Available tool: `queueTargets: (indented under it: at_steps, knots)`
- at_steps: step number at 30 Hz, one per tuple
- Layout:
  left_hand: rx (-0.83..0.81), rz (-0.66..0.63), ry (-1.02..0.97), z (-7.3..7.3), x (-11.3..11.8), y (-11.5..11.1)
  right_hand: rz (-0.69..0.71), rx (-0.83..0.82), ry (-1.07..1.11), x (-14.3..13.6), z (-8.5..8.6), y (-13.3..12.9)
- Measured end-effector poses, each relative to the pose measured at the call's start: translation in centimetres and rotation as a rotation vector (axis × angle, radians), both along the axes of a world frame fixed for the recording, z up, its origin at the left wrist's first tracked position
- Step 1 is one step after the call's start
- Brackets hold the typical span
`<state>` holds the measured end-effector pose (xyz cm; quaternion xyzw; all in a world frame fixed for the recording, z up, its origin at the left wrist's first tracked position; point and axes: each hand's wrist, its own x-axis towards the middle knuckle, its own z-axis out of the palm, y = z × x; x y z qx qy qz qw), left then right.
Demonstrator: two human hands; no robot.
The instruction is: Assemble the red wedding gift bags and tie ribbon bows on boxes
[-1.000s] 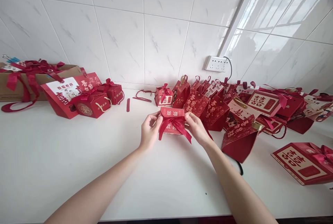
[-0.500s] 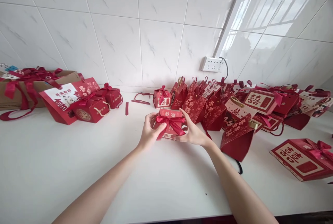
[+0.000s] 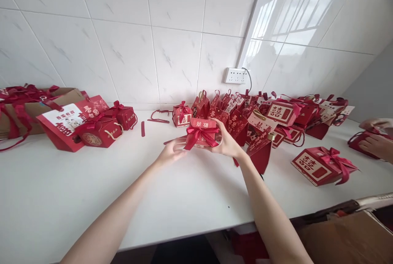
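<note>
Head view: brown carton (image 3: pixel 69 99) far left, red gift boxes (image 3: pixel 102 133) beside it. Over mid-counter (image 3: pixel 184 198), left hand (image 3: pixel 172 151) at the bowed red box's (image 3: pixel 201 127) left end; can't tell if it grips. Right hand (image 3: pixel 227 141) has fingers wrapped round its right end. Then clustered boxes (image 3: pixel 278 112); far right, someone else's hands (image 3: pixel 379 147).

Held box (image 3: pixel 202 133): between hands (image 3: pixel 227 141)
Small box (image 3: pixel 182 116): behind, leftward
Box cluster (image 3: pixel 260 122): right, on the table (image 3: pixel 153 210)
Carton (image 3: pixel 71 97): far left
Socket (image 3: pixel 236 76): on wall (image 3: pixel 175 51), above cluster

Workroom, apparently: tiled wall (image 3: pixel 123 55), table (image 3: pixel 92 198), red boxes (image 3: pixel 201 133)
</note>
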<state>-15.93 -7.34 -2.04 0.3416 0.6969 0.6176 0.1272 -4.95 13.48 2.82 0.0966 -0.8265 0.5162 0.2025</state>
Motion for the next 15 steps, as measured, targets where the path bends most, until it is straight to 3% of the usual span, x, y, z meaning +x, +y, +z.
queueTargets:
  at_steps: [4,7,11,15]
  knots:
    - [-0.081,0.096,0.091,-1.0,-0.3,0.1,-0.131,0.03,0.179,4.7,3.3,-0.7]
    - [-0.138,0.094,0.181,-1.2,-0.2,0.1,-0.227,0.166,0.269,9.3,5.0,-0.9]
    - [-0.201,0.03,0.291,-1.1,0.1,0.4,-0.297,0.305,0.277,14.4,6.3,-0.8]
    - [-0.22,-0.016,0.371,-1.3,-0.3,0.2,-0.389,0.363,0.225,19.0,6.2,-1.2]
